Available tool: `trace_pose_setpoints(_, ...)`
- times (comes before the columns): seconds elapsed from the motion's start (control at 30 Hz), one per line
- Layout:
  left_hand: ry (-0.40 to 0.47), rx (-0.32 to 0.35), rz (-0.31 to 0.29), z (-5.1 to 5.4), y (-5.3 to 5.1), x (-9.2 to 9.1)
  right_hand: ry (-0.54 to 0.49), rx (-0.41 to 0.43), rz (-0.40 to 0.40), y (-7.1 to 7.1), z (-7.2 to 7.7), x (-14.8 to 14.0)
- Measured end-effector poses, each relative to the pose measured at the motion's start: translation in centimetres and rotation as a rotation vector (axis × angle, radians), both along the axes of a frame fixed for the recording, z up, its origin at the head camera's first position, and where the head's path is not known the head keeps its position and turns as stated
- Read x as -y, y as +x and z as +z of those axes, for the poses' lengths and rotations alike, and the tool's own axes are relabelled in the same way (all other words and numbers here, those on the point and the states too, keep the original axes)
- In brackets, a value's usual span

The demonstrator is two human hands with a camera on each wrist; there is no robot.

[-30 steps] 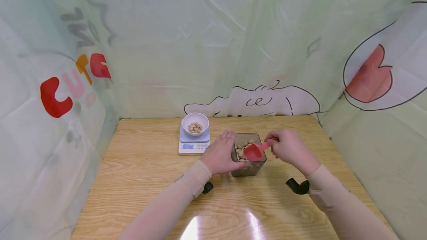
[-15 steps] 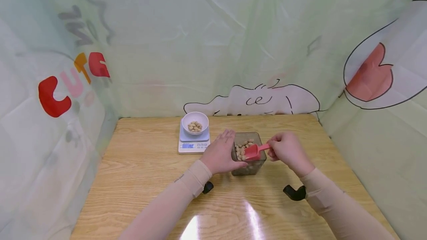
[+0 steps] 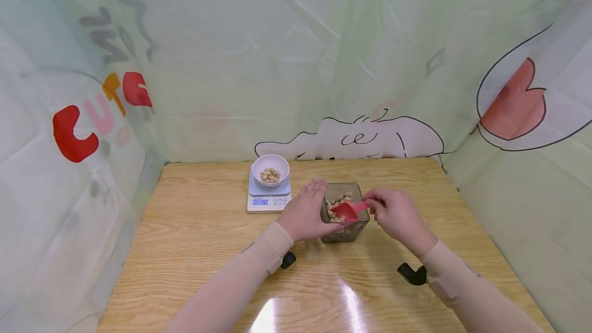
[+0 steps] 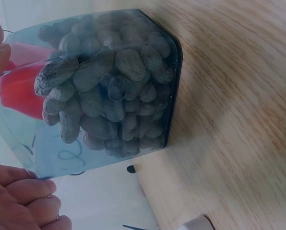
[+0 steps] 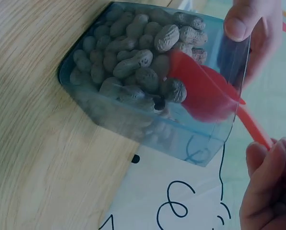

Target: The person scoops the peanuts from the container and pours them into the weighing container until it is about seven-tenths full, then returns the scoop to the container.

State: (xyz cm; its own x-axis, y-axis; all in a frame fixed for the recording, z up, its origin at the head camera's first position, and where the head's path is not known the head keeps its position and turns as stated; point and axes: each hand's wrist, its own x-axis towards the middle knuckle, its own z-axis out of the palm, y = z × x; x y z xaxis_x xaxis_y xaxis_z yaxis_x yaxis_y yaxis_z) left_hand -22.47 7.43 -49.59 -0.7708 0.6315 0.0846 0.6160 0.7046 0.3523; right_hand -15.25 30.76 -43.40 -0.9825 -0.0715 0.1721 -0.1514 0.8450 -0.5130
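Observation:
Peanuts in their shells (image 5: pixel 133 62) partly fill a clear, smoky square container (image 3: pixel 347 232) on the table. My left hand (image 3: pixel 302 215) grips its left side, thumb along the near rim and fingers towards the back. With fingertips and thumb, my right hand (image 3: pixel 398 215) pinches the handle of a red scoop (image 5: pixel 200 88) over the right rim. The scoop's head is inside the container, its edge against the peanuts, in the right wrist view. Left of the container, a white bowl (image 3: pixel 279 165) holding several peanuts sits on a digital kitchen scale (image 3: pixel 254 188).
The wooden table (image 3: pixel 199 230) ends at a printed curtain (image 3: pixel 222 66) behind and at both sides. The scale's lit display (image 3: pixel 261 202) faces me. A black wrist fitting (image 3: pixel 412 274) hangs by the right sleeve; another (image 3: pixel 288 260) shows under the left.
The scoop has tipped and moved left and deeper among the peanuts, my right hand shifting with it. My left hand, the container, the bowl and the scale have stayed put.

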Motion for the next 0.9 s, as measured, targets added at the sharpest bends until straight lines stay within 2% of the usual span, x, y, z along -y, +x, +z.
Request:
trace_pose_setpoints(0.1,0.004,-0.002,-0.002,0.0,0.0,0.0,-0.003,0.008,0.001,0.3,0.1,0.1)
trace_pose_setpoints(0.17,0.004,-0.002,0.0,0.0,0.0,0.0,-0.044,0.035,-0.006,0.3,0.2,0.3)
trace_pose_setpoints(0.27,0.003,-0.007,-0.001,-0.2,-0.1,0.0,-0.156,0.115,-0.061,0.2,0.3,0.6)
trace_pose_setpoints(0.43,-0.002,-0.006,-0.001,-0.3,-0.1,-0.1,-0.411,0.254,-0.196,-0.6,0.0,0.7)
trace_pose_setpoints(0.5,-0.005,-0.001,0.003,-0.2,0.0,-0.1,-0.499,0.293,-0.232,-0.9,-0.4,0.7)
trace_pose_setpoints(0.6,-0.005,0.004,0.003,-0.1,0.0,-0.2,-0.561,0.313,-0.266,-0.9,-0.9,0.8)
trace_pose_setpoints(0.67,-0.003,0.01,0.001,-0.1,0.0,-0.2,-0.563,0.304,-0.267,-0.9,-1.2,0.9)
trace_pose_setpoints(0.73,0.001,0.015,0.002,-0.1,0.0,-0.2,-0.512,0.281,-0.246,-0.7,-1.3,1.0)
trace_pose_setpoints(0.9,0.009,0.018,0.005,-0.1,0.0,-0.1,-0.27,0.147,-0.134,-0.2,-1.6,1.0)
